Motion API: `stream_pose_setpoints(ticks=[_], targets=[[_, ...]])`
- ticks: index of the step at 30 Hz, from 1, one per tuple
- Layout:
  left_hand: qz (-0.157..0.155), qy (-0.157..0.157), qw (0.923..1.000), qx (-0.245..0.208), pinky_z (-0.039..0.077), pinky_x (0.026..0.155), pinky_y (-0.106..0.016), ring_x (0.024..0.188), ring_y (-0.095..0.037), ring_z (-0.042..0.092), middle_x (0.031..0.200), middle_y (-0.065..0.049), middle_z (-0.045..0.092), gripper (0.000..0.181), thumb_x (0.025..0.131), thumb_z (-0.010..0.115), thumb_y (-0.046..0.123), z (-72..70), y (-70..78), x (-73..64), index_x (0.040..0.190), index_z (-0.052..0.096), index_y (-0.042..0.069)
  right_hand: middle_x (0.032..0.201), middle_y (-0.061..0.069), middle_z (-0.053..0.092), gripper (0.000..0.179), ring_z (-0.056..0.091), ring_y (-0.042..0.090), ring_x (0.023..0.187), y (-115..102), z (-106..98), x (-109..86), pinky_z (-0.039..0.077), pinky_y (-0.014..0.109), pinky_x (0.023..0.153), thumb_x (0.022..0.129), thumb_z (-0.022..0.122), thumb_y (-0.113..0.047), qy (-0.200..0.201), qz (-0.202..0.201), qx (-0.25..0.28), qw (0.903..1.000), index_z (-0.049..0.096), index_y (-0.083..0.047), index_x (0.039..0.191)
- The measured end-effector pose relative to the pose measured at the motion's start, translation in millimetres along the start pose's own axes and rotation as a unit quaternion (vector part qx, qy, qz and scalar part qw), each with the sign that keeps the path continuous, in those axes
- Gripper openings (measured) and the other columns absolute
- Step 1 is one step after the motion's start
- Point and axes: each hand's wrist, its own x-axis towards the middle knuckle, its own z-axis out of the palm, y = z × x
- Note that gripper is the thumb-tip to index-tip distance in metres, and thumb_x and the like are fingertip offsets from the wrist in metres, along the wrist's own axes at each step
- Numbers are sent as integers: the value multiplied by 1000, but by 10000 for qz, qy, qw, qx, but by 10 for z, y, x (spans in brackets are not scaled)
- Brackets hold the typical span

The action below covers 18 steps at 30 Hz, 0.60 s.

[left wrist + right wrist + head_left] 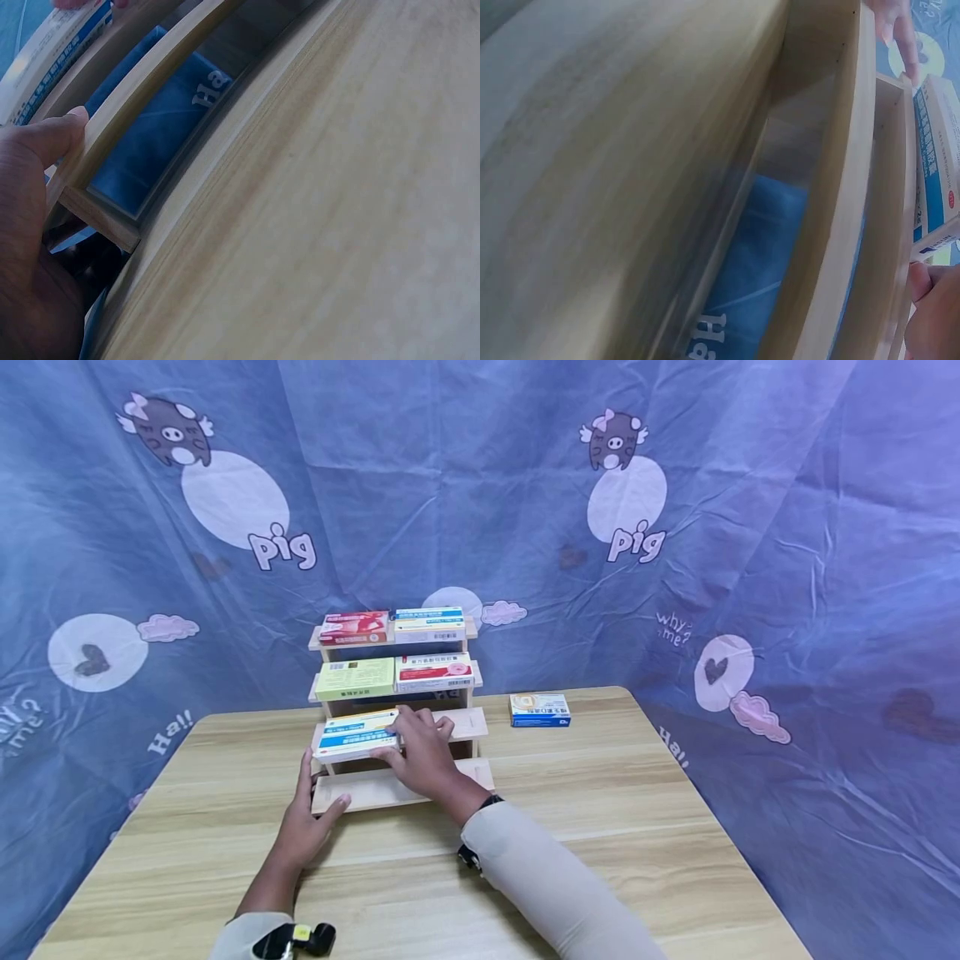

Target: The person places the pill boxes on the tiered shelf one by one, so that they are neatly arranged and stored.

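Observation:
A stepped wooden rack [375, 791] stands on the table, loaded with medicine boxes. My right hand [427, 752] pinches the right end of a white, blue and yellow medicine box [352, 735] at the left of the second tier from the bottom. The right wrist view shows that box [937, 157] with the thumb at its near end. My left hand [303, 818] grips the rack's lower left end. In the left wrist view, the left thumb [64, 135] lies on the lowest shelf's front edge, other fingers partly hidden behind the rack's end.
A red box [355, 627] and a white-blue box [429, 624] sit on the top tier. Below them are a green box [355, 678] and a white-red box [434, 672]. Right of the rack, a blue-white box [540, 710] lies on the table [600, 810], before a blue curtain [480, 485].

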Motion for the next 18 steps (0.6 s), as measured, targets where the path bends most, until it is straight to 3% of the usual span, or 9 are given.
stream_pose_setpoints(ticks=[8, 14, 18], targets=[[-153, -59, 9998, 78, 18, 130, -75, 164, -59, 20, 178, -36, 17, 110, 109, 66, 46, -6, 33, -8, 171, -24, 44, 121, -5, 65, 46, 57, 18, 113, 6, 52, 12, 31, 58, 105, 95, 75, -57, 21, -45, -325, 9995, 63, -18, 117], [-49, -28, 9999, 102, 20, 129, -76, 163, -60, 22, 176, -39, 19, 108, 109, 66, 44, -1, 37, 0, 173, -22, 39, 115, -6, 62, 44, 55, 18, 112, 2, 48, 53, 33, 59, 107, 96, 73, -58, -117, -22, -498, 9987, 61, -19, 115], [-7, -30, 10000, 51, 20, 129, -76, 163, -59, 23, 176, -38, 21, 108, 110, 66, 44, 1, 13, 1, 172, -23, 42, 112, -7, 61, 42, 54, 18, 111, 1, 41, 77, 33, 58, 108, 98, 72, -57, -236, 2, -591, 9980, 61, -20, 113]])
